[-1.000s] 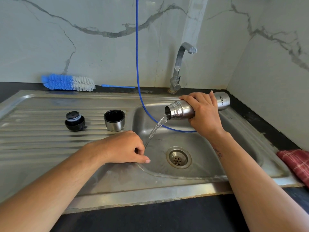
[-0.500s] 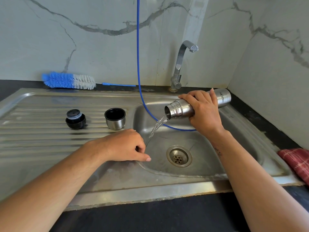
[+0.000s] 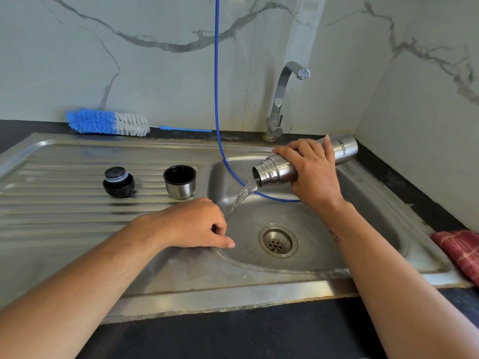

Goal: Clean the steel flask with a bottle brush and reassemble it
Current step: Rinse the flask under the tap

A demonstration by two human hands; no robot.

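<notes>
Your right hand (image 3: 312, 174) wraps its fingers round the tilted flask (image 3: 277, 172), pouring water into the sink (image 3: 375, 203); your left hand (image 3: 197, 224), fingers loosely curled and empty, rests on the rim.

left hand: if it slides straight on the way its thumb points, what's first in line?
Likely the drain strainer. The left hand rests on the sink at the basin's edge, thumb pointing right across the basin. The water stream falls farther back, though depth is unclear.
</notes>
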